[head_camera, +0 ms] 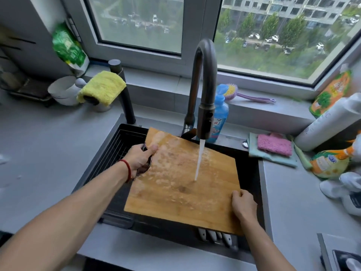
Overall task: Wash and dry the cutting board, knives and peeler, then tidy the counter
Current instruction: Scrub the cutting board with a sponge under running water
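You hold the rectangular wooden cutting board (pixel 183 180) tilted over the black sink (pixel 252 167) so the tap's stream rinses its suds. Your left hand (pixel 139 157) clenches its handle at nine o'clock; your right hand (pixel 243 204) grasps the five-o'clock corner.

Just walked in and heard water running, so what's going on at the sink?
A person is rinsing a wooden cutting board held over the dark sink. The left hand grips its left edge, by a dark handle, and the right hand holds the near right corner. Water from the faucet hits the middle of the board, which is wet and sudsy. Pale handles, probably knives, show in the sink beneath it.
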`<action>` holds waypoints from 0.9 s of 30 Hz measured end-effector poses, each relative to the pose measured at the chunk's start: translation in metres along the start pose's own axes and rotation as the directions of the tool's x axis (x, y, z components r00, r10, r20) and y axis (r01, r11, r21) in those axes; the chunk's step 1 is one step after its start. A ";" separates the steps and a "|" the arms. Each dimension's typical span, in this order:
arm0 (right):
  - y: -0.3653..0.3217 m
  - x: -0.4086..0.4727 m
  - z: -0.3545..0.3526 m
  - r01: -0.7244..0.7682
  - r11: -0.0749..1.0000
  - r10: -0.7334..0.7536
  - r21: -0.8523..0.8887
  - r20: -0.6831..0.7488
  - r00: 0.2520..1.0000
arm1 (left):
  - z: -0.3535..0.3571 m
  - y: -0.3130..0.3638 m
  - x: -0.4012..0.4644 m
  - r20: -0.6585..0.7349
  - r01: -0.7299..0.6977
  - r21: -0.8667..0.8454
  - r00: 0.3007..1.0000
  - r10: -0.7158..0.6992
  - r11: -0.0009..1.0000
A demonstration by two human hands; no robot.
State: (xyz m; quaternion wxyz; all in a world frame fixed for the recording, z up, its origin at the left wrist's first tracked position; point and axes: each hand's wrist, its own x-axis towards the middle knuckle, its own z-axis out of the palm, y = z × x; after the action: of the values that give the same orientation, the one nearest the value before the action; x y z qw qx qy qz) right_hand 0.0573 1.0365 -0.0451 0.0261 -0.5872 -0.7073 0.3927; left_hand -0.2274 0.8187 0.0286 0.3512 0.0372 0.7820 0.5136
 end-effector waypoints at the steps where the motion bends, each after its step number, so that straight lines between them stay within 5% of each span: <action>1: 0.000 -0.001 0.007 -0.021 1.000 0.022 -0.007 0.040 0.999 | -0.004 0.004 -0.003 -0.001 0.019 0.000 1.000 -0.019 1.000; 13: -0.064 -0.018 0.055 -0.032 0.991 0.079 -0.133 0.369 0.926 | -0.098 0.023 -0.052 -0.167 0.141 -0.071 0.974 -0.151 0.987; 22: -0.105 -0.047 0.080 -0.313 0.928 0.128 0.204 0.613 0.779 | -0.204 0.009 -0.073 -0.299 0.069 -0.157 0.947 -0.114 0.985; 27: -0.141 -0.056 0.095 -0.248 0.927 0.034 0.282 0.595 0.803 | -0.244 -0.006 -0.087 -0.376 0.066 -0.237 0.914 -0.155 0.969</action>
State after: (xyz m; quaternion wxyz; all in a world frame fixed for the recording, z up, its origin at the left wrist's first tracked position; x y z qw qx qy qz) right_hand -0.0870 0.9392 -0.0042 -0.1177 -0.4771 -0.5547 0.6715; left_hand -0.3038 0.5895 0.1234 0.2184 -0.1496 0.7756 0.5731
